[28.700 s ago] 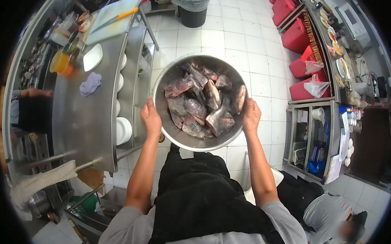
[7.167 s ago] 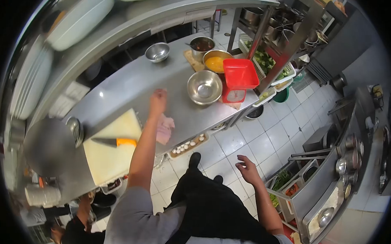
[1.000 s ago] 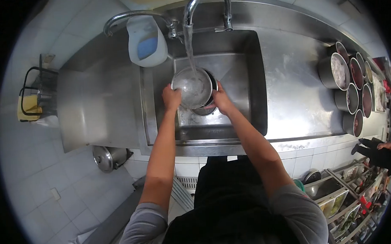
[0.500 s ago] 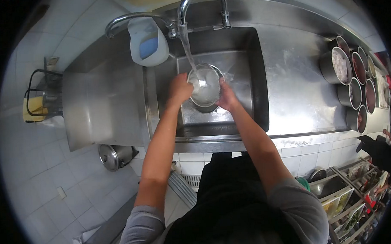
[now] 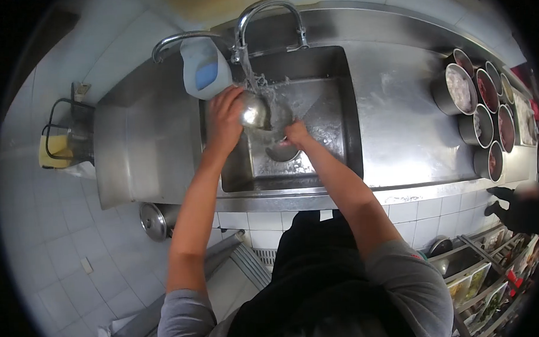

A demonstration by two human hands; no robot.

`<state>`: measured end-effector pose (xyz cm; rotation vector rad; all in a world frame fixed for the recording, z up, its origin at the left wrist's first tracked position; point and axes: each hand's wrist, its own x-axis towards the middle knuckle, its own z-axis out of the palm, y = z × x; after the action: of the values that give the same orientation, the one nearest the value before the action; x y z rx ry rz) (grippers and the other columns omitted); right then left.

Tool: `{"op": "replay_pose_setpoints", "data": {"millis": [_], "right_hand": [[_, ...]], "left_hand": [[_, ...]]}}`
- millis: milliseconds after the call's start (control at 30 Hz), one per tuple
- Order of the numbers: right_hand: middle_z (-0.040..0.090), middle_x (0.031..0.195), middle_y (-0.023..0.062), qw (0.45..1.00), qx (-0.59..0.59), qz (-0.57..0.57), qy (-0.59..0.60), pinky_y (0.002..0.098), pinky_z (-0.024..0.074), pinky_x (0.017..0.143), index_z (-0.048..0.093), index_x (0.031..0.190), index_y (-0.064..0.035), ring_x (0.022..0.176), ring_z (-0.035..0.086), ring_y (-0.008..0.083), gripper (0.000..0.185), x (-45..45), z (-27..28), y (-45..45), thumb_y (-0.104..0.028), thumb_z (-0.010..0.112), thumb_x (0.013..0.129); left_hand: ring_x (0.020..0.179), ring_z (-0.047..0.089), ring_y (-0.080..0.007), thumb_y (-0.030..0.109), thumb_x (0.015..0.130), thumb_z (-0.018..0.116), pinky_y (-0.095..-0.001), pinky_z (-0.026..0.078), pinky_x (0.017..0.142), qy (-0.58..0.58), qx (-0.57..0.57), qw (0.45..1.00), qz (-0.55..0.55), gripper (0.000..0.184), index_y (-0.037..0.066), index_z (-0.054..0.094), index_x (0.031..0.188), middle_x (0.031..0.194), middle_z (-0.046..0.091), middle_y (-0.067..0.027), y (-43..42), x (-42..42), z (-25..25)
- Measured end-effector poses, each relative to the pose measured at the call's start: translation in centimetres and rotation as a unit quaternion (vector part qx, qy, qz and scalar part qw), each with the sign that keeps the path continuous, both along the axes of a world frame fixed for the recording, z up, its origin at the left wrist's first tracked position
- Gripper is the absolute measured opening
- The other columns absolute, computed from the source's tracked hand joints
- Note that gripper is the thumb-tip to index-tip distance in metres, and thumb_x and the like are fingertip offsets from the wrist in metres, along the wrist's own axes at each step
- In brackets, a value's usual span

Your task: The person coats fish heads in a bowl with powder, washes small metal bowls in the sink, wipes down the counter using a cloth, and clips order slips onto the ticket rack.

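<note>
While water (image 5: 249, 72) runs from the faucet (image 5: 241, 30), left hand (image 5: 225, 118) grasps a tilted metal bowl (image 5: 256, 113); right hand (image 5: 297, 134) blurred, finger closure indeterminate.

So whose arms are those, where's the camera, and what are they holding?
There's no robot here, just a person using two bare hands. The camera sits on their head, looking forward and down, so you see almost what they see. The left hand holds a shiny metal bowl, tilted over the sink. The right hand is by another round metal thing, lower in the sink; it's too blurry to tell how it's gripping. Water splashes down from the curved tap. On the counter, towards the right, stand round metal containers with food inside. A whitish plastic container with something blue in it is near the tap.
</note>
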<state>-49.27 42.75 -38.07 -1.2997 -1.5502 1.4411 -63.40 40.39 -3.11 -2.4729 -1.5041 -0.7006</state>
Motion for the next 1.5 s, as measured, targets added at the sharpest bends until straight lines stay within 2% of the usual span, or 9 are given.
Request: {"op": "replay_pose_setpoints", "data": {"millis": [133, 200, 300, 400, 867, 1167, 1300, 1367, 1500], "right_hand": [[0.057, 0.107, 0.0288, 0.981, -0.037, 0.178, 0.069, 0.0330, 0.0511, 0.078, 0.062, 0.100, 0.0040, 0.097, 0.061, 0.0310, 0.044, 0.5, -1.4, 0.9, -0.026, 0.073, 0.069], [0.058, 0.106, 0.0275, 0.944, 0.031, 0.128, -0.304, 0.0319, 0.0518, 0.077, 0.063, 0.099, 0.0024, 0.095, 0.062, 0.0292, 0.045, 0.8, 6.8, -0.3, -0.025, 0.076, 0.067], [0.055, 0.110, 0.0258, 0.965, -0.079, 0.201, 0.147, 0.0449, 0.0590, 0.059, 0.038, 0.125, 0.0081, 0.088, 0.063, 0.0367, 0.047, -1.9, -4.8, 1.4, 0.000, 0.051, 0.080], [0.053, 0.114, 0.0254, 0.893, -0.342, -0.152, 0.251, 0.0466, 0.0588, 0.064, 0.031, 0.128, 0.0076, 0.090, 0.062, 0.0364, 0.051, 1.2, 18.9, -0.5, 0.001, 0.050, 0.081], [0.050, 0.112, 0.0238, 0.919, -0.239, -0.038, 0.311, 0.0437, 0.0593, 0.068, 0.031, 0.124, 0.0116, 0.095, 0.060, 0.0342, 0.049, 22.3, 26.0, -1.3, 0.000, 0.051, 0.081], [0.061, 0.096, 0.0167, 0.966, -0.157, -0.171, -0.117, 0.0321, 0.0586, 0.053, 0.044, 0.125, 0.0033, 0.077, 0.065, 0.0256, 0.047, 47.4, 35.7, -9.7, -0.002, 0.039, 0.078], [0.062, 0.083, 0.0255, 0.890, -0.076, -0.118, -0.435, 0.0414, 0.0541, 0.064, 0.050, 0.114, 0.0072, 0.073, 0.065, 0.0366, 0.040, 52.2, 34.1, -5.5, -0.006, 0.043, 0.077], [0.059, 0.079, 0.0267, 0.731, 0.237, 0.152, -0.622, 0.0459, 0.0503, 0.067, 0.051, 0.108, 0.0100, 0.070, 0.061, 0.0414, 0.037, 53.7, 32.1, -2.8, -0.008, 0.046, 0.076], [0.059, 0.080, 0.0264, 0.688, 0.220, -0.093, -0.685, 0.0445, 0.0515, 0.063, 0.042, 0.116, 0.0116, 0.071, 0.062, 0.0371, 0.045, 46.6, 38.7, -2.6, -0.011, 0.048, 0.078]], "left_hand": [[0.113, 0.049, -0.0315, -0.009, 0.071, 0.050, -0.0412, 0.037, 0.094, -0.086, 0.010, 0.995, 0.046, 0.029, -0.001, 0.055, 0.099, 0.119, 0.055, -0.0092, -3.9, -3.3, -0.5], [0.113, 0.048, -0.0330, -0.008, 0.071, 0.051, -0.0411, 0.038, 0.094, -0.066, -0.007, 0.988, 0.138, 0.028, -0.002, 0.054, 0.098, 0.120, 0.054, -0.0116, -6.4, -3.8, 0.1], [0.109, 0.049, -0.0338, -0.015, 0.067, 0.051, -0.0405, 0.040, 0.091, -0.048, -0.010, 0.987, 0.155, 0.020, -0.003, 0.050, 0.083, 0.119, 0.054, -0.0129, -9.0, -4.5, 0.0], [0.108, 0.049, -0.0337, -0.015, 0.066, 0.051, -0.0401, 0.039, 0.091, -0.058, -0.011, 0.983, 0.175, 0.021, -0.003, 0.050, 0.084, 0.119, 0.054, -0.0138, -10.8, -4.0, 0.5], [0.103, 0.055, -0.0333, -0.006, 0.072, 0.054, -0.0409, 0.040, 0.087, -0.159, -0.010, 0.976, 0.149, 0.012, 0.000, 0.048, 0.080, 0.113, 0.059, -0.0137, -10.2, 3.8, -1.7], [0.077, 0.054, -0.0282, 0.000, 0.078, 0.055, -0.0327, 0.041, 0.067, -0.266, -0.099, 0.942, 0.180, 0.009, 0.000, 0.051, 0.087, 0.106, 0.062, -0.0115, -9.1, 7.1, -5.9], [0.091, 0.058, -0.0290, -0.007, 0.074, 0.050, -0.0334, 0.044, 0.079, -0.325, -0.104, 0.925, 0.165, 0.030, 0.002, 0.054, 0.103, 0.102, 0.061, -0.0117, -8.8, 8.6, -7.6], [0.097, 0.058, -0.0293, -0.010, 0.071, 0.046, -0.0338, 0.044, 0.084, -0.302, -0.133, 0.928, 0.174, 0.039, 0.002, 0.054, 0.107, 0.105, 0.060, -0.0121, -8.9, 9.8, -6.8], [0.105, 0.055, -0.0309, -0.014, 0.062, 0.038, -0.0360, 0.042, 0.092, -0.239, -0.155, 0.941, 0.183, 0.054, 0.001, 0.052, 0.112, 0.113, 0.057, -0.0135, -9.2, 10.5, -6.5]]}}
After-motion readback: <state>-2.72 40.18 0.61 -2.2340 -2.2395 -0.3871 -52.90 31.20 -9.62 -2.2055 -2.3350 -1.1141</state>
